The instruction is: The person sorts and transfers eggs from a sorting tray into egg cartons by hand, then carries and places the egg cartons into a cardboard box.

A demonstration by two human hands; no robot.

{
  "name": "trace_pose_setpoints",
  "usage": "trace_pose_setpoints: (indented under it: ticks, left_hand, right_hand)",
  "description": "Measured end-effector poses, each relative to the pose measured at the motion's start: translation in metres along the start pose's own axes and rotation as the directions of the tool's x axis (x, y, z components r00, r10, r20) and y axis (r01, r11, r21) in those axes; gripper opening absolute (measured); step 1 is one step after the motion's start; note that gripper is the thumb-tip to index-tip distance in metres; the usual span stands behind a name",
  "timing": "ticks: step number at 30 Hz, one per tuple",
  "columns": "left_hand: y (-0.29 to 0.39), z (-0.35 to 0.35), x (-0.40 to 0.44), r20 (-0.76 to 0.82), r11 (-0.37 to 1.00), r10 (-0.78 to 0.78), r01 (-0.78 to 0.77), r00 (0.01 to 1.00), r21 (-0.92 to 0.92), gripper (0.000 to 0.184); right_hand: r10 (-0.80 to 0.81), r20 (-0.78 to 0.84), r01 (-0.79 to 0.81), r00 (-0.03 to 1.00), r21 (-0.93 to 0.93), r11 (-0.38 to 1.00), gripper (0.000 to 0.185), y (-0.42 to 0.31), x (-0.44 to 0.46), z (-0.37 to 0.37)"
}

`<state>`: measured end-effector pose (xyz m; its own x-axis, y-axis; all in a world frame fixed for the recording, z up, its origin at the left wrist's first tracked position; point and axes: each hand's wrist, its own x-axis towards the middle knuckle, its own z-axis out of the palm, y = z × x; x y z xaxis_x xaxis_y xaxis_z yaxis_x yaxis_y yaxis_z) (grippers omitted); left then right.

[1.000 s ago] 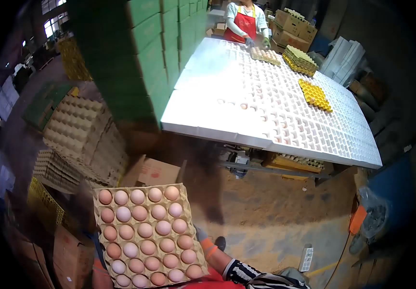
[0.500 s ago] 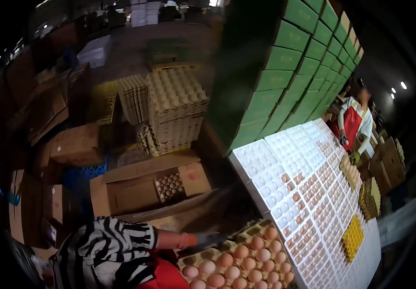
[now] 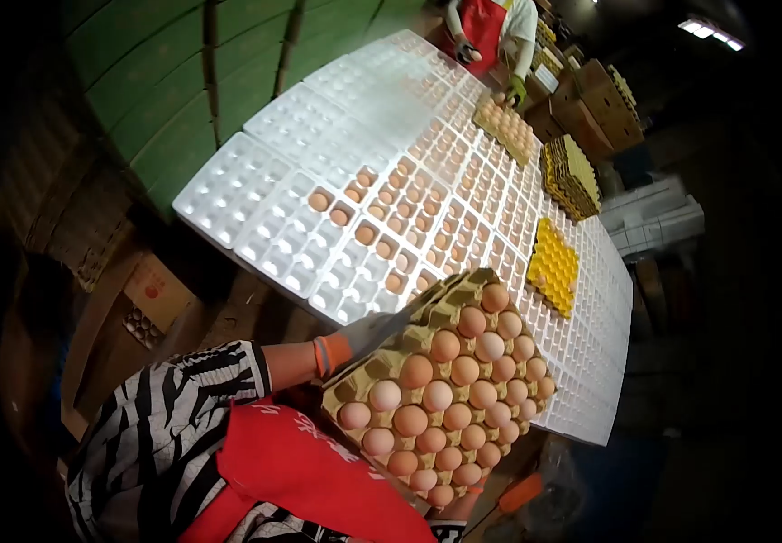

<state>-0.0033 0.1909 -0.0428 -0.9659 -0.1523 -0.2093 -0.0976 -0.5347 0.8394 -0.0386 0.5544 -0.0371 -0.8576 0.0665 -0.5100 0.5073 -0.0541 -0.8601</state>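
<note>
White cell trays (image 3: 228, 195) lie behind; left hand (image 3: 371, 333) clamps 1 pulp egg tray (image 3: 344, 389), hidden right hand I cannot tell; holding needs level support.

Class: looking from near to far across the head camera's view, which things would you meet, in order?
Held egg tray → yellow tray → stack of trays → person in a red apron.

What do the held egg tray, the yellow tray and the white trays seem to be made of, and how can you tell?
Held egg tray: probably moulded paper pulp, matt, judging by its dull tan colour and soft-edged cups.
Yellow tray: likely plastic, smooth, from its bright, even colour.
White trays: glossy plastic or foam, unclear which; their empty cups show bright highlights.
</note>
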Motion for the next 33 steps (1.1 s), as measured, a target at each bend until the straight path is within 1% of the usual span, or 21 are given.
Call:
trace_pose_setpoints:
  ticks: [2, 4, 5, 6, 7, 9, 11, 13, 15, 16, 20, 21, 24, 25, 26, 27, 28, 30, 31, 32, 33]
  left_hand:
    - [-0.002, -0.002, 0.037, 0.000, 1.000, -0.007, 0.007, 1.000, -0.013, 0.049]
    - [-0.003, -0.002, 0.069, -0.027, 0.993, 0.099, -0.101, 0.995, -0.068, 0.045]
    - [-0.001, -0.001, 0.078, 0.037, 0.982, 0.187, -0.187, 0.982, -0.023, 0.044]
    - [0.013, 0.003, 0.088, -0.028, 0.992, 0.123, -0.124, 0.992, -0.024, 0.043]
    - [-0.024, -0.012, 0.120, -0.086, 0.961, 0.248, -0.233, 0.965, 0.151, 0.043]
    - [-0.050, -0.022, 0.150, -0.171, 0.943, 0.249, -0.198, 0.953, 0.268, 0.043]
    - [-0.007, -0.007, 0.159, -0.259, 0.993, 0.019, 0.013, 0.966, 0.120, 0.044]
    - [-0.040, -0.027, 0.190, -0.264, 0.960, 0.171, -0.100, 0.949, 0.263, 0.045]
    - [-0.059, -0.032, 0.209, -0.327, 0.908, 0.205, -0.054, 0.922, 0.416, 0.045]
    - [-0.058, -0.034, 0.218, -0.433, 0.982, 0.024, 0.061, 0.901, 0.181, 0.043]
    - [-0.070, -0.064, 0.239, -0.369, 0.994, -0.098, 0.106, 0.924, 0.001, 0.042]
    - [-0.076, -0.073, 0.241, -0.379, 0.980, -0.014, 0.089, 0.925, 0.180, 0.043]
    - [-0.001, -0.042, 0.200, -0.340, 0.774, 0.414, -0.130, 0.844, 0.619, 0.039]
    - [0.043, -0.017, 0.179, -0.269, 0.652, 0.450, -0.107, 0.852, 0.751, 0.033]
    - [0.071, 0.005, 0.161, -0.235, 0.658, 0.473, -0.163, 0.849, 0.735, 0.031]
    - [0.090, 0.018, 0.144, -0.138, 0.550, 0.414, -0.127, 0.900, 0.825, 0.032]
    - [0.087, 0.027, 0.134, 0.045, 0.410, 0.555, -0.319, 0.831, 0.854, 0.039]
    - [0.110, 0.051, 0.114, 0.319, 0.140, 0.383, -0.395, 0.867, 0.908, 0.046]
    - [0.108, 0.058, 0.112, 0.370, 0.032, 0.296, -0.397, 0.881, 0.917, 0.051]
    - [0.104, 0.063, 0.112, 0.410, -0.078, 0.207, -0.403, 0.888, 0.912, 0.056]
    - [0.094, 0.062, 0.114, 0.431, -0.155, 0.178, -0.407, 0.885, 0.900, 0.052]
  right_hand:
    - [-0.025, -0.028, 0.025, 0.999, -0.013, 1.000, 0.038, -0.020, 0.033, -0.012]
    - [-0.050, -0.025, 0.049, 0.998, -0.028, 0.998, 0.038, -0.035, 0.071, -0.023]
    - [-0.058, -0.004, 0.058, 0.998, -0.043, 0.997, 0.038, -0.040, 0.096, -0.030]
    - [-0.067, 0.027, 0.069, 0.997, -0.071, 0.995, 0.038, -0.051, 0.126, -0.030]
    - [-0.070, 0.063, 0.076, 0.996, -0.093, 0.993, 0.037, -0.059, 0.156, -0.026]
    - [-0.067, 0.124, 0.084, 0.990, -0.136, 0.987, 0.037, -0.078, 0.209, -0.015]
    - [-0.063, 0.189, 0.097, 0.980, -0.176, 0.980, 0.037, -0.094, 0.260, -0.004]
    - [-0.057, 0.244, 0.112, 0.968, -0.217, 0.970, 0.037, -0.105, 0.301, 0.009]
    - [-0.044, 0.289, 0.120, 0.956, -0.249, 0.961, 0.037, -0.109, 0.334, 0.021]
    - [-0.037, 0.306, 0.123, 0.951, -0.265, 0.956, 0.037, -0.111, 0.347, 0.029]
    - [-0.052, 0.361, 0.174, 0.931, -0.314, 0.933, 0.036, -0.113, 0.379, 0.060]
    - [-0.083, 0.376, 0.213, 0.923, -0.318, 0.924, 0.036, -0.119, 0.383, 0.070]
    - [-0.248, 0.368, 0.368, 0.896, -0.303, 0.879, 0.036, -0.153, 0.369, 0.090]
    - [-0.311, 0.304, 0.401, 0.900, -0.302, 0.865, 0.037, -0.172, 0.342, 0.093]
    - [-0.376, 0.238, 0.437, 0.895, -0.307, 0.846, 0.040, -0.194, 0.308, 0.100]
    - [-0.448, 0.285, 0.525, 0.848, -0.327, 0.786, 0.039, -0.207, 0.274, 0.106]
    - [-0.510, 0.340, 0.609, 0.790, -0.343, 0.715, 0.039, -0.218, 0.239, 0.117]
    - [-0.485, 0.498, 0.686, 0.719, -0.398, 0.609, 0.036, -0.227, 0.169, 0.139]
    - [-0.441, 0.656, 0.782, 0.613, -0.425, 0.456, 0.039, -0.219, 0.156, 0.136]
    - [-0.399, 0.710, 0.799, 0.581, -0.401, 0.449, 0.041, -0.216, 0.130, 0.150]
    - [-0.429, 0.833, 0.936, 0.350, -0.328, 0.127, 0.046, -0.211, 0.124, 0.161]
